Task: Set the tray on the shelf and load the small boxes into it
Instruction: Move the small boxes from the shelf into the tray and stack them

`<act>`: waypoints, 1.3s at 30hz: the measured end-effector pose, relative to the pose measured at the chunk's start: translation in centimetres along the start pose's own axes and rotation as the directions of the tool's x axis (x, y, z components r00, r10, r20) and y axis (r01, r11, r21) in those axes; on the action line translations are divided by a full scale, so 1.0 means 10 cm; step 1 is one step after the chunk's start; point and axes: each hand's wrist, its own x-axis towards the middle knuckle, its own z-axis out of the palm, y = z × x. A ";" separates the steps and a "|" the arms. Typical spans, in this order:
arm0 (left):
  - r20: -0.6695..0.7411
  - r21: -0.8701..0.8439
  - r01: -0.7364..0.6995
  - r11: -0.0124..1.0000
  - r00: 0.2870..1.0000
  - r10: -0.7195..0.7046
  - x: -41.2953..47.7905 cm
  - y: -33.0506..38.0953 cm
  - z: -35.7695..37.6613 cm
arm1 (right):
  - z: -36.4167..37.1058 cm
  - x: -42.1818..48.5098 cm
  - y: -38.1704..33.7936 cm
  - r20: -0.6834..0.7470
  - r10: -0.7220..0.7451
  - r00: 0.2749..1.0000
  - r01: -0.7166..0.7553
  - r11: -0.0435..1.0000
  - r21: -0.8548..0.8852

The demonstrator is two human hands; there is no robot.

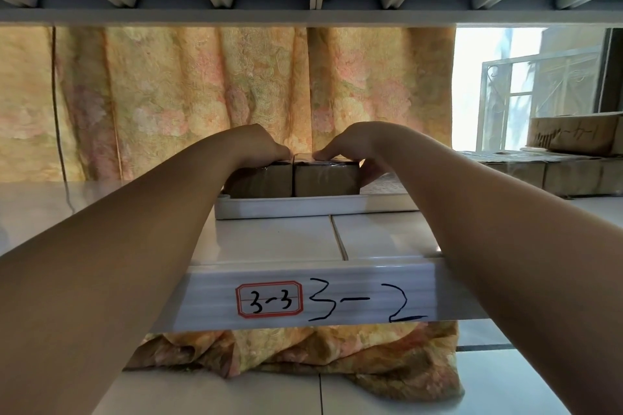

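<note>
A shallow white tray (pixel 290 207) lies on the white shelf (pixel 276 242), a little back from its front edge. Two small brown boxes wrapped in clear tape stand side by side in the tray, touching: the left box (pixel 261 180) and the right box (pixel 325 178). My left hand (pixel 259 143) rests curled over the top of the left box. My right hand (pixel 354 145) lies over the top of the right box, thumb along its top edge and fingers down its right side. The backs of both boxes are hidden.
The shelf's front rail (pixel 303 293) bears a red-framed label "3-3" and handwritten "3-2". An upper shelf (pixel 310 15) hangs close overhead. A flowered curtain (pixel 202 94) hangs behind. Several larger cardboard boxes (pixel 553 172) lie on the shelf at the right.
</note>
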 end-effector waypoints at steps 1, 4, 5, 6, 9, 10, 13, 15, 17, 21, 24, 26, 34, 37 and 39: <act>-0.003 0.001 -0.001 1.000 1.000 0.001 -0.01 0.01 0.01 | 0.00 0.00 0.00 -0.002 0.000 1.000 0.000 1.000 0.003; -0.107 0.000 -0.039 0.999 0.994 0.039 -0.06 0.04 0.01 | 0.02 0.06 0.03 -0.009 -0.002 1.000 0.002 1.000 -0.004; -0.186 -0.011 -0.082 0.997 0.979 0.079 -0.08 0.06 0.00 | 0.03 0.09 0.04 -0.029 -0.017 0.999 0.016 0.999 -0.029; -0.266 -0.037 -0.137 0.990 0.956 0.123 -0.10 0.09 0.00 | 0.05 0.12 0.04 -0.067 -0.045 0.997 0.041 0.997 -0.064; -0.390 -0.104 -0.288 0.952 0.892 0.227 -0.16 0.20 -0.01 | 0.10 0.20 -0.01 -0.222 -0.182 0.958 0.159 0.980 -0.121; -0.404 -0.108 -0.315 0.943 0.881 0.248 -0.17 0.23 -0.01 | 0.10 0.21 -0.02 -0.266 -0.206 0.942 0.180 0.977 -0.119; -0.413 -0.075 -0.362 0.929 0.860 0.301 -0.19 0.31 0.00 | 0.02 0.25 -0.02 -0.373 -0.242 0.896 0.191 0.967 -0.171; -0.376 0.016 -0.378 0.926 0.856 0.356 -0.18 0.39 0.01 | -0.07 0.25 -0.01 -0.444 -0.240 0.863 0.171 0.967 -0.191; -0.327 0.140 -0.370 0.918 0.858 0.396 -0.20 0.54 0.03 | -0.18 0.25 0.05 -0.491 -0.257 0.832 0.142 0.955 -0.259; -0.284 0.185 -0.383 0.905 0.861 0.423 -0.21 1.00 0.07 | -0.48 0.14 0.28 -0.539 -0.312 0.782 0.045 0.892 -0.450; -0.314 0.121 -0.409 0.905 0.849 0.425 -0.27 1.47 0.19 | -0.83 -0.02 0.51 -0.595 -0.300 0.746 -0.051 0.864 -0.500; -0.333 0.070 -0.400 0.914 0.854 0.399 -0.30 1.80 0.32 | -1.10 -0.13 0.71 -0.623 -0.277 0.731 -0.121 0.847 -0.517; -0.063 0.013 -0.210 0.978 0.976 0.211 -0.12 2.92 0.85 | -1.99 -0.40 1.47 -0.673 -0.280 0.685 -0.296 0.737 -0.608; 0.009 0.024 -0.145 0.989 0.989 0.145 -0.09 3.11 0.99 | -2.23 -0.37 1.72 -0.652 -0.241 0.719 -0.309 0.729 -0.611; 0.076 0.029 -0.108 0.994 0.991 0.106 -0.04 3.14 1.07 | -2.35 -0.32 1.86 -0.642 -0.160 0.750 -0.319 0.763 -0.562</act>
